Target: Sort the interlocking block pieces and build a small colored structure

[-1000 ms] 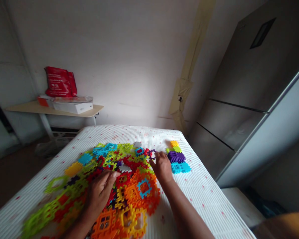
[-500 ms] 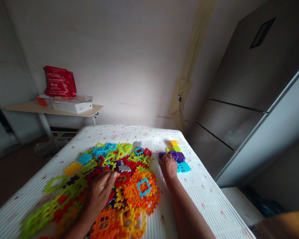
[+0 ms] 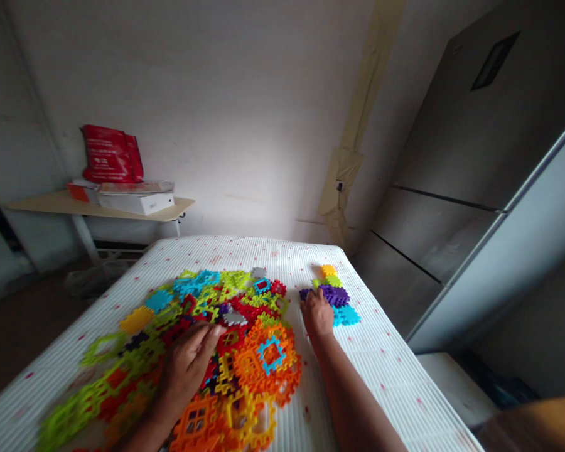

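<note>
My right hand [image 3: 317, 312] is closed on a purple interlocking plastic piece [image 3: 305, 294], whose edge shows at the left of my fingers. It rests directly beside a stack of purple square pieces [image 3: 335, 295]. Blue pieces [image 3: 347, 315] lie just in front of that stack, with a lime-green piece [image 3: 334, 281] and yellow pieces [image 3: 328, 270] behind it. Over the mixed pile, my left hand [image 3: 188, 355] stays low, fingers curled and thumb against them. A grey piece [image 3: 235, 318] lies at its thumb tip; whether anything is inside the fingers is hidden.
Colourful notched pieces [image 3: 268, 361] spread over the left and middle of a white ribbed table cover [image 3: 371, 383]. Behind at left, a side table [image 3: 42, 204] bears a red bag [image 3: 110, 155] and a white box [image 3: 136, 202]. A grey fridge [image 3: 433, 188] stands at right.
My right hand has moved right from the pile's edge, carrying the purple piece to the purple stack, and has stayed there since. My left hand has kept its place.
</note>
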A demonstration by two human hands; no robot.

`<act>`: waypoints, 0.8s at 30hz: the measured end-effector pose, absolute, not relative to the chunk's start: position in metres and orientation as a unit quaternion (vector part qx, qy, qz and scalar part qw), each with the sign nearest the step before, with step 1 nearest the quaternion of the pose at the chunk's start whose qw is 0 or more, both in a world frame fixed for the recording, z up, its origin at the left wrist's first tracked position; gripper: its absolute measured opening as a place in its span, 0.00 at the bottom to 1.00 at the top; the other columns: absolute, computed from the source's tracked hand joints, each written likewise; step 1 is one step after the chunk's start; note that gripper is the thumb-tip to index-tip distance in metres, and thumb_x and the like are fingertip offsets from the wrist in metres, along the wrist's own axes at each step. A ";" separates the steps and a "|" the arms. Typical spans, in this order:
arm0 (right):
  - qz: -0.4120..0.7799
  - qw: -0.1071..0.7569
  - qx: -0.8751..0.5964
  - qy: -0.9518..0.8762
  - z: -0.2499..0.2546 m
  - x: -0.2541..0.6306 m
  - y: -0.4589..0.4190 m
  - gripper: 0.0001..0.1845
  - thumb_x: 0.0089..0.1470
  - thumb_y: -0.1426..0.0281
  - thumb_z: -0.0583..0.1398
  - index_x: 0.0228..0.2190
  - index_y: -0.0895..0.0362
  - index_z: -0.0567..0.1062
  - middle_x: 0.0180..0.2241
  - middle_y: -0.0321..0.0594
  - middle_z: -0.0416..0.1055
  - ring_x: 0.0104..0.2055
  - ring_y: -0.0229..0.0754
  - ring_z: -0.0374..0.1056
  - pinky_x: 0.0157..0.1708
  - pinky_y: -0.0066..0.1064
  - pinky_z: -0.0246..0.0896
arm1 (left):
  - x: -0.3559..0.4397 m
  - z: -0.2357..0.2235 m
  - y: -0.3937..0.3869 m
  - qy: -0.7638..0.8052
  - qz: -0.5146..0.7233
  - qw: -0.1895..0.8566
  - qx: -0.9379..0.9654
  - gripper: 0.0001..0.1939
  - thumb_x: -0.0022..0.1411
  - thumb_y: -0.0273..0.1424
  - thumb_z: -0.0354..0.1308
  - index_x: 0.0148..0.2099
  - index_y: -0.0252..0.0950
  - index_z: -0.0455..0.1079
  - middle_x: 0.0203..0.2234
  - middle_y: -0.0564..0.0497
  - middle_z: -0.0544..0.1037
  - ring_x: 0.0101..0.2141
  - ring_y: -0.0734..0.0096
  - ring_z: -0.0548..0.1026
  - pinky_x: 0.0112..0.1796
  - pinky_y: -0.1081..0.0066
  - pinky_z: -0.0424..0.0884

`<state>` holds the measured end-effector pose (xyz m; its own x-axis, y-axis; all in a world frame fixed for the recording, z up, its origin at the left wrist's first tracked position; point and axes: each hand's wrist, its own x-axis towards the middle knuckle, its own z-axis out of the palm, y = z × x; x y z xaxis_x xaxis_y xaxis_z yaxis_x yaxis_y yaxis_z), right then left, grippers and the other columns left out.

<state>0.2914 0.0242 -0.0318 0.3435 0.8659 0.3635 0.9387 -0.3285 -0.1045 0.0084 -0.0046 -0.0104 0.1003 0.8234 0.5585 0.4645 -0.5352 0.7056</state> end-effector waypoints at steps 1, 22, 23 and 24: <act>-0.120 0.149 -0.806 -0.559 -0.031 0.291 0.024 0.09 0.56 0.73 0.54 0.34 0.59 0.75 0.40 0.46 0.70 0.35 0.40 0.70 0.29 0.26 0.57 | 0.008 -0.010 -0.005 0.447 0.500 0.179 0.720 0.19 0.61 0.43 0.48 0.30 0.37 0.74 0.19 0.53 0.75 0.20 0.72 0.72 0.24 0.76 0.68; -0.129 0.147 -0.808 -0.556 -0.024 0.289 0.021 0.07 0.54 0.71 0.56 0.33 0.58 0.74 0.38 0.46 0.70 0.32 0.39 0.69 0.24 0.26 0.52 | 0.009 -0.012 -0.004 0.456 0.498 0.207 0.708 0.19 0.59 0.43 0.49 0.28 0.38 0.73 0.18 0.53 0.73 0.21 0.71 0.71 0.26 0.75 0.68; -0.132 0.150 -0.806 -0.557 -0.023 0.289 0.021 0.07 0.54 0.71 0.56 0.33 0.58 0.74 0.38 0.46 0.70 0.31 0.39 0.68 0.23 0.26 0.51 | 0.009 -0.013 -0.004 0.455 0.499 0.213 0.706 0.18 0.60 0.43 0.49 0.28 0.38 0.73 0.19 0.52 0.74 0.22 0.71 0.72 0.26 0.75 0.68; -0.138 0.156 -0.802 -0.561 -0.023 0.288 0.021 0.07 0.54 0.70 0.56 0.33 0.58 0.74 0.38 0.46 0.70 0.31 0.39 0.68 0.23 0.26 0.50 | 0.009 -0.014 -0.004 0.454 0.500 0.219 0.704 0.18 0.60 0.43 0.49 0.28 0.38 0.73 0.20 0.52 0.75 0.23 0.70 0.72 0.27 0.75 0.68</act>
<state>0.2882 0.0212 -0.0232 0.3336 0.8555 0.3960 0.9416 -0.3229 -0.0957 0.0087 -0.0036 -0.0138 0.0872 0.8582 0.5059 0.4202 -0.4921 0.7624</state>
